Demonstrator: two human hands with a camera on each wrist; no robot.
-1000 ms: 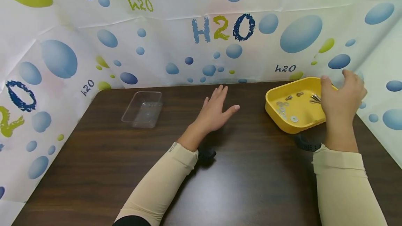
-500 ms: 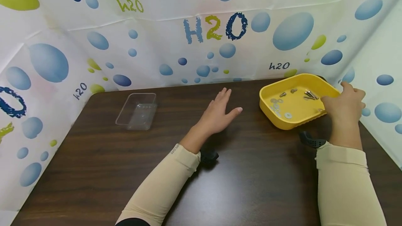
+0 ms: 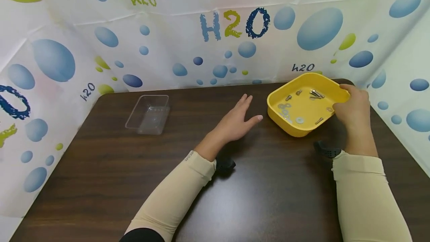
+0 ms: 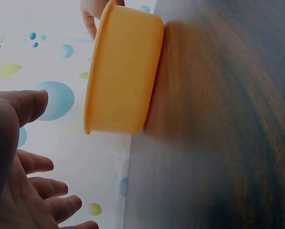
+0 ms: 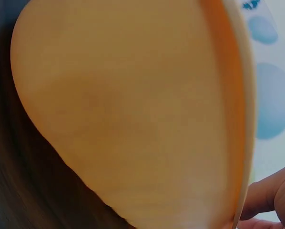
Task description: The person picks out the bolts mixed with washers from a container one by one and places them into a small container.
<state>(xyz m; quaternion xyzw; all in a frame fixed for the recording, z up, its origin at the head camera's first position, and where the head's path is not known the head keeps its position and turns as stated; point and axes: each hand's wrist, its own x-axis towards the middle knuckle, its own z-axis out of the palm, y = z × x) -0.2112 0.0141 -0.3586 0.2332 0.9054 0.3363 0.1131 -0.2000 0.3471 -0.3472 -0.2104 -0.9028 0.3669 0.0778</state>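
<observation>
On the right of the head view, a yellow plastic tray [image 3: 304,129] holds several bolts [image 3: 315,94] and flat washers [image 3: 299,120]. My right hand [image 3: 354,109] grips the tray's right rim, with the thumb on the inner side; its other fingers are partly hidden. The tray's outer wall [image 5: 133,95] fills most of the right wrist view. Left of the tray and apart from it, my left hand [image 3: 233,122] is held over the table with its fingers spread and nothing in it. The left wrist view shows this hand [image 4: 23,191] facing the tray's side [image 4: 126,71].
A clear plastic box [image 3: 149,117] stands at the back left of the dark wooden table [image 3: 100,182]. A white curtain [image 3: 181,29] printed with blue and green drops borders the table's back and sides.
My right hand has come to the tray's right rim, and the tray has shifted left, toward my left hand. One bolt shows at the tray's near right side. The left hand is nearly still.
</observation>
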